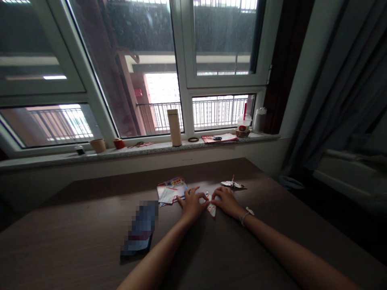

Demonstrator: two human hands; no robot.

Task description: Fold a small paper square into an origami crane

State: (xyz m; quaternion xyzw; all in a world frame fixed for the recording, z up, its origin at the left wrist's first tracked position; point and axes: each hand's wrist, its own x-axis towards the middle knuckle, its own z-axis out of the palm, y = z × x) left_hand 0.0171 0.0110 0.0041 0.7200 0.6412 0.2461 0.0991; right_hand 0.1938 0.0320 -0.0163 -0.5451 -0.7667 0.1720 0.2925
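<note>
Between my two hands lies a small folded piece of paper (212, 209), white with red print and pointed at its near end. My left hand (192, 204) pinches its left edge with thumb and index finger, the other fingers spread toward the paper sheets (169, 195). From the other side, the fingertips of my right hand (226, 201) close on the paper's right edge. A finished-looking paper crane (233, 184) with spread wings rests on the table just beyond my right hand. The finer folds are too small to make out.
A phone-like dark device (140, 229), blurred out, lies on the brown table (90, 209) left of my left arm. Along the windowsill stand a beige flask (174, 128), a drink cup with a red straw (243, 123), a brown cup (98, 146) and scissors (217, 138) on papers.
</note>
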